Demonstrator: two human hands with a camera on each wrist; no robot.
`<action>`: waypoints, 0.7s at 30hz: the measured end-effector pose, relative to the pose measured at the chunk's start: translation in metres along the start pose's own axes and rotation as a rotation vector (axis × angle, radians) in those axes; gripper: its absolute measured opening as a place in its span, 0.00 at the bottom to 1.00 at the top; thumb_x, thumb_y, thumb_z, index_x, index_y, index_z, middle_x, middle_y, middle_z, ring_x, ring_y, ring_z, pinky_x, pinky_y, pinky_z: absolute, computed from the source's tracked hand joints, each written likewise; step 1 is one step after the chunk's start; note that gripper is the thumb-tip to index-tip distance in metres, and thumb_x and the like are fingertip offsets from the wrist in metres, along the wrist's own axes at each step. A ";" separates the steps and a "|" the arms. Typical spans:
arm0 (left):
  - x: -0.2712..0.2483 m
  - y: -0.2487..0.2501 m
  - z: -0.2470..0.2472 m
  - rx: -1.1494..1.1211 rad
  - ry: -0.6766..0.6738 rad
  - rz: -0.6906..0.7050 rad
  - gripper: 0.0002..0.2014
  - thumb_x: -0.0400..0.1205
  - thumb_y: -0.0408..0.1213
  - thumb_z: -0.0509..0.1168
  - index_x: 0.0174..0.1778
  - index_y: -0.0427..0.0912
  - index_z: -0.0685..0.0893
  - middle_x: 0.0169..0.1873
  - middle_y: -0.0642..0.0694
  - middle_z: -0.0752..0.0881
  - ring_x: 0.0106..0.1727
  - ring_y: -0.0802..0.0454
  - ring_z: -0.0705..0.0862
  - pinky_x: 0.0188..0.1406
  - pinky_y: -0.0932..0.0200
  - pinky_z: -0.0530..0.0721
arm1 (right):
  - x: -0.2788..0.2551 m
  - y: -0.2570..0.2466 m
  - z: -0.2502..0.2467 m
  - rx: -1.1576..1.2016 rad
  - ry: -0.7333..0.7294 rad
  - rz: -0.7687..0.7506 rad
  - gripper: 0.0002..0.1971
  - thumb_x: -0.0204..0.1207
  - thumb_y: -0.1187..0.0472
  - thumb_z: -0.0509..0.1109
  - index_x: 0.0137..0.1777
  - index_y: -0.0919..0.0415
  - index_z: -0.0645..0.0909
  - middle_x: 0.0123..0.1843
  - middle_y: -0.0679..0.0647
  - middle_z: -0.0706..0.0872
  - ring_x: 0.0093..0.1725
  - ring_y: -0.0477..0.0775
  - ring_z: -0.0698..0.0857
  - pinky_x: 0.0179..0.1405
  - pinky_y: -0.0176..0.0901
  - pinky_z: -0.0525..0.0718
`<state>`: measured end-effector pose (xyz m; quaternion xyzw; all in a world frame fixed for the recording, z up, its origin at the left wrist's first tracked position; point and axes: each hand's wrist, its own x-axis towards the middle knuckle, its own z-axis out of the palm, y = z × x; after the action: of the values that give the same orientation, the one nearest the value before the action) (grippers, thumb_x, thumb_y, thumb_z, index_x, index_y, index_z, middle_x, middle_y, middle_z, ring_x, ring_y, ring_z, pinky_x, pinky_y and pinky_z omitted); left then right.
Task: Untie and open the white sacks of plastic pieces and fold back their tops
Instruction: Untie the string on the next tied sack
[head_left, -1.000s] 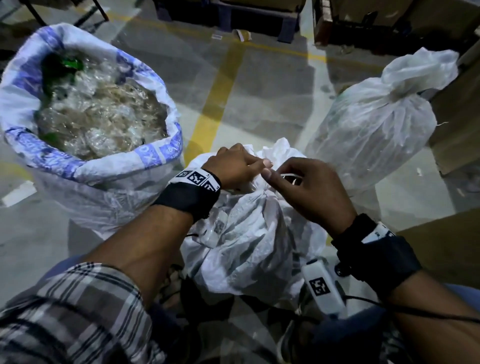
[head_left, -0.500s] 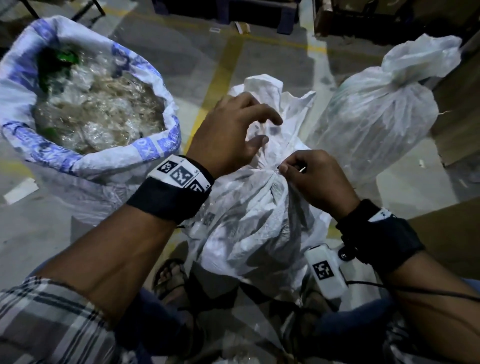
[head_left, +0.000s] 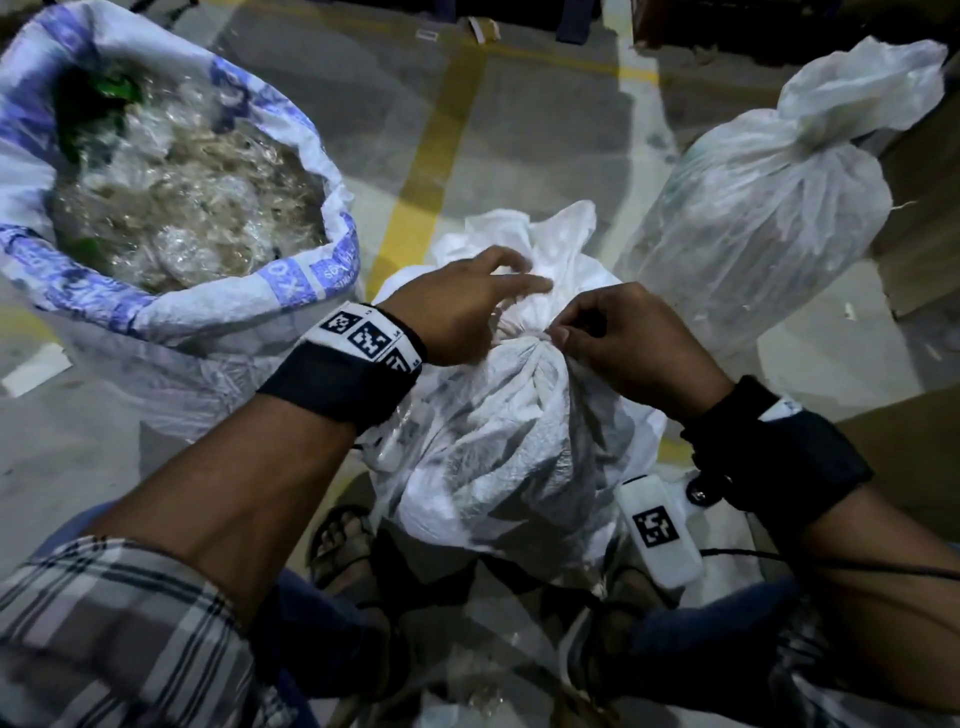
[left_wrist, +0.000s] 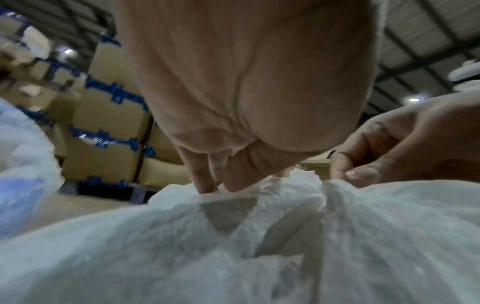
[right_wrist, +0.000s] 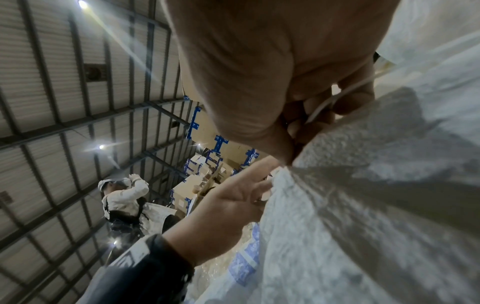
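A tied white sack (head_left: 498, 447) stands between my feet, its neck (head_left: 524, 338) cinched with a thin white string (right_wrist: 324, 105). My right hand (head_left: 618, 338) pinches that string at the neck, and the string runs across its curled fingers (right_wrist: 348, 96). My left hand (head_left: 467, 301) lies on the bunched top (head_left: 545, 244) with fingers fairly straight, their tips touching the fabric (left_wrist: 207, 181). An opened sack (head_left: 311, 270) with a blue-printed top folded back sits at the left, full of clear plastic pieces (head_left: 182, 208). Another tied sack (head_left: 769, 208) stands at the back right.
Brown cartons (head_left: 930, 228) flank the right side. A yellow line (head_left: 431, 171) crosses the concrete floor. My sandalled foot (head_left: 343, 545) is under the sack. Stacked cartons (left_wrist: 109, 123) stand behind. Another person in white (right_wrist: 122, 197) stands further off.
My left hand, raised around the sack's top half a second ago, has come down onto the bunched top with fingers straighter. The right hand stays at the neck.
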<state>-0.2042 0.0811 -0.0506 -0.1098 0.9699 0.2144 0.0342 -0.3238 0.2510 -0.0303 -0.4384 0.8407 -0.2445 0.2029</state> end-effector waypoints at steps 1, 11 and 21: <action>0.002 -0.003 0.002 -0.065 -0.039 -0.022 0.32 0.78 0.28 0.62 0.78 0.58 0.75 0.78 0.51 0.71 0.75 0.49 0.76 0.68 0.57 0.77 | -0.001 -0.002 0.003 -0.012 -0.026 -0.011 0.05 0.78 0.57 0.74 0.46 0.53 0.91 0.35 0.42 0.86 0.35 0.40 0.81 0.35 0.30 0.71; -0.003 -0.015 0.000 -0.238 -0.107 -0.182 0.34 0.75 0.20 0.54 0.62 0.62 0.88 0.58 0.50 0.88 0.53 0.51 0.84 0.56 0.56 0.83 | -0.007 -0.014 0.021 0.047 -0.142 -0.004 0.07 0.77 0.62 0.72 0.46 0.52 0.91 0.28 0.41 0.83 0.28 0.37 0.79 0.31 0.30 0.71; -0.018 0.010 -0.036 -0.181 0.360 0.047 0.08 0.73 0.41 0.73 0.46 0.56 0.88 0.40 0.57 0.85 0.43 0.60 0.79 0.53 0.56 0.81 | -0.003 0.002 0.001 -0.022 0.099 -0.003 0.04 0.79 0.60 0.74 0.46 0.57 0.90 0.30 0.52 0.82 0.31 0.46 0.77 0.32 0.32 0.67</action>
<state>-0.1898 0.0781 -0.0124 -0.1263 0.9396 0.2782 -0.1546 -0.3228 0.2544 -0.0319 -0.4293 0.8518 -0.2569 0.1557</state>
